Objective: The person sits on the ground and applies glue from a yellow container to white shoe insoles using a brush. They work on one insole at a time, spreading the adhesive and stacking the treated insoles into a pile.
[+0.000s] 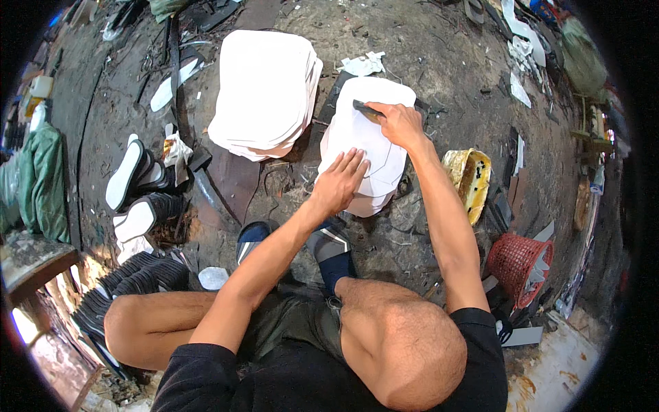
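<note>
A stack of white rounded sheets (374,93) lies on the ground in front of me, its lower edges uneven. My left hand (341,180) rests flat on the near left part of the top sheet, fingers stretched out. Farther up the same stack, my right hand (403,125) is closed around a dark, flat-edged tool (369,110), which lies against the white surface. What kind of tool it is I cannot make out. To the left stands a taller stack of similar white sheets (264,86), touched by neither hand.
A yellow-smeared container (473,182) sits right of my right forearm, with a red basket (516,268) nearer. At left are a hammer (209,185), shoe soles (125,175) and a row of black soles (141,278). White scraps (364,64) lie beyond the sheets.
</note>
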A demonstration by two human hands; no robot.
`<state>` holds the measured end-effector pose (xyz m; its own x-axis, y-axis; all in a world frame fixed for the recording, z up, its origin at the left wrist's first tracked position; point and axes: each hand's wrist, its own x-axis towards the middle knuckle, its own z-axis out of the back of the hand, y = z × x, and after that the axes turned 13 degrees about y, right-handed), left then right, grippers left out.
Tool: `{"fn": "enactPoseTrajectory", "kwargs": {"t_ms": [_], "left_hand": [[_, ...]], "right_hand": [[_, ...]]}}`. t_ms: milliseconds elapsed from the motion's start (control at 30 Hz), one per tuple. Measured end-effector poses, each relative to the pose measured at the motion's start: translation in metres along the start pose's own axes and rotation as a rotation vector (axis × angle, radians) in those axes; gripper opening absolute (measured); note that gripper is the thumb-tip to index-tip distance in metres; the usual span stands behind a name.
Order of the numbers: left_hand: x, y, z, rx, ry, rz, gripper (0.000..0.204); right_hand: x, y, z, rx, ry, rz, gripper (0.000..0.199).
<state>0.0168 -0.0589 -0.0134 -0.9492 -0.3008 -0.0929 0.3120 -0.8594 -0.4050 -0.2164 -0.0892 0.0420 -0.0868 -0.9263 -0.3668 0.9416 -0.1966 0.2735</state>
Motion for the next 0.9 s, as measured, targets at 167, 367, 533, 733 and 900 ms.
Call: {"fn": "enactPoseTrajectory", "kwargs": {"t_ms": [167,367,533,733,900], "left_hand": [[-0.059,-0.026,-0.026,-0.229,-0.284,0.155,0.057],[-0.066,-0.004,-0.004,-0.453,-0.675,0.327,0.037],[-0.065,0.009,0.019,-0.507,-0.745,0.331,0.034],[-0.069,0.013,0.026,-0.529,-0.738,0.374,0.032],[-0.035,0.008,0.030,-0.121,-0.308,0.153,0.052]], "right_hand": [[-0.035,0.017,-0.021,0.016,0.009,0.134,0.035],[-0.097,0.048,-0.042,-0.021,0.048,0.251,0.038],[-0.125,0.041,-0.058,-0.109,-0.037,0.342,0.038],[-0.150,0.038,-0.035,0.455,-0.041,0.224,0.033],[-0.185,0.008,0.057,1.127,-0.588,0.211,0.030]]}}
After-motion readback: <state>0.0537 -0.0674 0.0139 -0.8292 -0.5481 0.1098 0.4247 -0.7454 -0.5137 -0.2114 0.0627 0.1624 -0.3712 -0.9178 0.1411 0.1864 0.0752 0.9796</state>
